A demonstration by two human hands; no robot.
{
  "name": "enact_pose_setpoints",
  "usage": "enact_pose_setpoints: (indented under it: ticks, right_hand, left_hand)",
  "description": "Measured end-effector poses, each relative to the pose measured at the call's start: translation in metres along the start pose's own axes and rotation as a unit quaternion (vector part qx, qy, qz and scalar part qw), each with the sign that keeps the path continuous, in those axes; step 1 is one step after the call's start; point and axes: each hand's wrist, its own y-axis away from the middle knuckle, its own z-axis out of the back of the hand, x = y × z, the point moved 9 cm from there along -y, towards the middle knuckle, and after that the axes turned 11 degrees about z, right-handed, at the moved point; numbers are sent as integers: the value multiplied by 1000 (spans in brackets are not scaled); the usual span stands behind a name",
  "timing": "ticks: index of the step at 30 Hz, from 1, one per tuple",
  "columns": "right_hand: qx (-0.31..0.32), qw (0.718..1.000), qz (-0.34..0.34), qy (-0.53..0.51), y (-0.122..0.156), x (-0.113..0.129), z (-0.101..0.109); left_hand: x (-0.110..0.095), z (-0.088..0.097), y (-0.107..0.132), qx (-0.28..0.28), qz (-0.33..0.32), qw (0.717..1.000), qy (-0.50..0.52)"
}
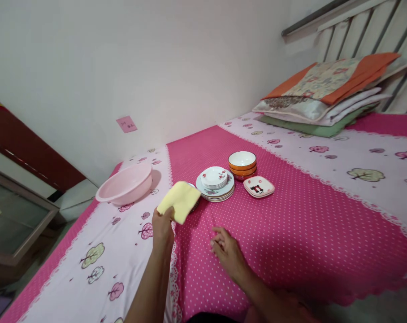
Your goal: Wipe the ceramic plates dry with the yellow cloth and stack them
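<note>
Yellow cloth (181, 199) raised in the left hand (163, 224), just left of the stacked plates (214, 185) — a handling step, it appears.
In the head view, the left fingers pinch the soft-looking square's near edge; the right hand (227, 252) curls loosely, holding nothing visible, over the dotted pink bedspread (291, 220). A next move would call for care around round plates, glossy orange bowls (243, 168) and squarish dishes (261, 184) — a smooth pink basin (126, 183) sits left.

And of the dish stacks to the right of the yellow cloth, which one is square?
The square dishes with a dark printed figure, in front of the orange bowls. Those bowls and the plates are round.
</note>
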Motion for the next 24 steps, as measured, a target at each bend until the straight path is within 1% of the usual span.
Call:
enact_pose_setpoints:
  ticks: [2,4,6,7,9,11,13,15,17,18,20,22,24]
  right_hand:
    - [5,1000,-3,0,0,-1,-1]
    - [9,1000,-7,-3,0,-1,-1]
    - [9,1000,-12,-7,0,-1,-1]
    - [7,1000,-17,-9,0,-2,0]
    - [8,999,-30,-15,0,-4,0]
    - [16,999,-42,-19,1,-5,-1]
    - [22,998,-48,-20,0,-4,-3]
    - [22,998,-50,-21,0,-4,-2]
    - [18,998,-54,-23,0,-4,-2]
    - [17,998,-56,-23,0,-4,-2]
    - [18,998,-57,-21,1,-5,-2]
    - [20,998,-54,-17,1,-5,-2]
    - [20,998,-50,-12,1,-5,-1]
  left_hand:
    - [-9,-16,-26,-7,-43,998,-40]
    - [-12,-26,-46,-14,-73,992,-102]
    - [-14,-30,-59,-26,-95,978,-182]
    - [-15,-30,-61,-34,-109,968,-224]
    - [-21,-31,-58,-51,-153,940,-301]
    - [-28,-37,-47,-50,-214,906,-362]
    - [-30,-51,-33,-22,-270,870,-411]
    - [-25,-68,-24,21,-305,832,-463]
    - [-16,-80,-23,49,-314,802,-506]
    - [-11,-83,-25,54,-311,793,-521]
    - [-4,-85,-33,53,-300,790,-533]
    - [-2,-85,-41,50,-293,796,-527]
    - [-3,-83,-43,51,-293,807,-510]
